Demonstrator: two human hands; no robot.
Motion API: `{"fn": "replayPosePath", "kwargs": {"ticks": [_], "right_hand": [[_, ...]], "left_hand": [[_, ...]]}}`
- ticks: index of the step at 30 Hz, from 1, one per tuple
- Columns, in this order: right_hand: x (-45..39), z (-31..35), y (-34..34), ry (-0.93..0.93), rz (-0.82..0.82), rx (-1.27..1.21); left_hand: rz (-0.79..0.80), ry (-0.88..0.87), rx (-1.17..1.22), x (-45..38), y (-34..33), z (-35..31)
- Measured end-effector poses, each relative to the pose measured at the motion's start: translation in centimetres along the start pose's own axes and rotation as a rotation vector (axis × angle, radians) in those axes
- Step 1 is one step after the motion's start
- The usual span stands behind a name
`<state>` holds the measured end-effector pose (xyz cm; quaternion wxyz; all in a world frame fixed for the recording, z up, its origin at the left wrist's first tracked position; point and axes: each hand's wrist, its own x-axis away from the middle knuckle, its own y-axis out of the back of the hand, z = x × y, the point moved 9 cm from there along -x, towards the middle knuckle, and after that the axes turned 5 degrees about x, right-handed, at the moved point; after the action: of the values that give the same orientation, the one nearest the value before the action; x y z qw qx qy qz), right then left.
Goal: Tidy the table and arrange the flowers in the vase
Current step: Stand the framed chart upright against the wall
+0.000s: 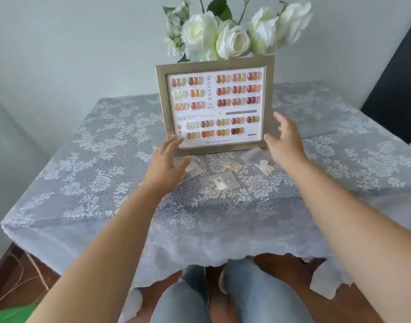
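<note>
- My left hand [165, 163] is open, fingers spread, fingertips at the lower left corner of the frame [215, 106]; touching or just short, can't tell.
- My right hand [284, 139] is open too, palm turned in, just beside the frame's lower right edge, gripping nothing.
- Frame: gold-toned, rectangular, upright, holding a nail colour chart.
- White flowers [225, 33] with green leaves rise right behind it, beyond both hands; vase hidden.
- Small clear bags [222, 181] lie flat between my hands.
- Tabletop [88, 159] wears white floral lace.
</note>
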<state>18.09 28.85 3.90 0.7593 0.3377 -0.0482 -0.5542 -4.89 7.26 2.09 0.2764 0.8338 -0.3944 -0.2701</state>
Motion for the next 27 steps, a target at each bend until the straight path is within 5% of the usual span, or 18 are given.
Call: {"fn": "replayPosePath", "kwargs": {"ticks": [8, 13, 27], "right_hand": [[-1.4, -1.0, -1.7, -0.091, 0.229, -0.003], [-2.2, -1.0, -1.9, -0.082, 0.295, 0.006], [-3.0, -3.8, -1.9, -0.068, 0.169, 0.000]], "left_hand": [[-0.193, 0.062, 0.100, -0.9, 3.1, 1.7], [-0.176, 0.122, 0.207, -1.8, 3.4, 1.7], [-0.146, 0.110, 0.103, -4.4, 2.4, 2.1]]}}
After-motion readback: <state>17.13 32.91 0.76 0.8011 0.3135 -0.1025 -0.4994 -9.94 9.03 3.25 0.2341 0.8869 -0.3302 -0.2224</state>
